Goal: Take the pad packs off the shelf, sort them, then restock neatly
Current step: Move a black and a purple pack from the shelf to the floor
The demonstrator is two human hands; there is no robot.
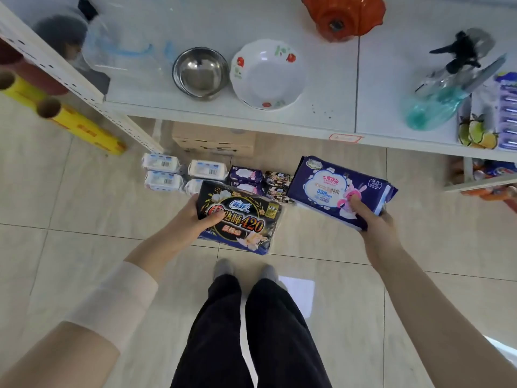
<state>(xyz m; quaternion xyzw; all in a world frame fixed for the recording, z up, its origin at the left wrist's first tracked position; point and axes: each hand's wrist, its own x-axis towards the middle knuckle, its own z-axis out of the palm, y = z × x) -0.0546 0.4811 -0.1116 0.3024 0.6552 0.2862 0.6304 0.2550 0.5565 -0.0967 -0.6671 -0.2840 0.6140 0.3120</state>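
My left hand grips a black pad pack marked 420 by its left edge, thumb on top. My right hand grips a dark blue pad pack with a pink rabbit by its near right corner. Both packs are held above the tiled floor in front of the white shelf. On the floor below the shelf edge lie several white packs in a group on the left and several small dark packs beside them, partly hidden by the black pack.
The shelf holds a steel bowl, a flowered white bowl, an orange dish, a spray bottle and clear bags. Yellow rolls stick out at the left. A cardboard box sits under the shelf. My legs stand below.
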